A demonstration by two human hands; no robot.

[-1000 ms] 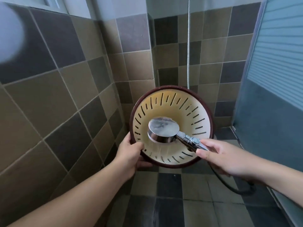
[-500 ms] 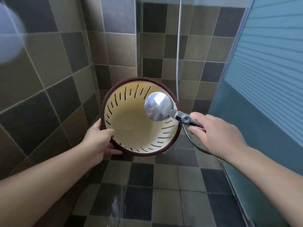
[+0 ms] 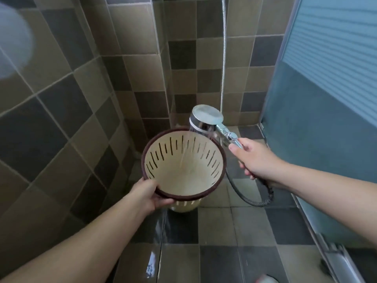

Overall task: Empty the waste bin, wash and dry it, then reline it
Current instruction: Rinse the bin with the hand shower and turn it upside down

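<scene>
The left hand (image 3: 148, 194) grips the waste bin (image 3: 183, 166) by its dark rim; the right hand (image 3: 254, 160) clasps the shower head (image 3: 207, 119). Light, stiff plastic, probably slippery wet; the rim looks the surest hold.

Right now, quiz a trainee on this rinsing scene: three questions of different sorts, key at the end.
1. True or false: the waste bin stands on the floor.
2. Which hand grips the shower head handle? A) left hand B) right hand
3. Fill in: the spray falls ___ the bin.

Key:
1. False; the left hand holds it up by the dark rim.
2. B; the right hand has its fingers curled round the handle.
3. Into.
</scene>
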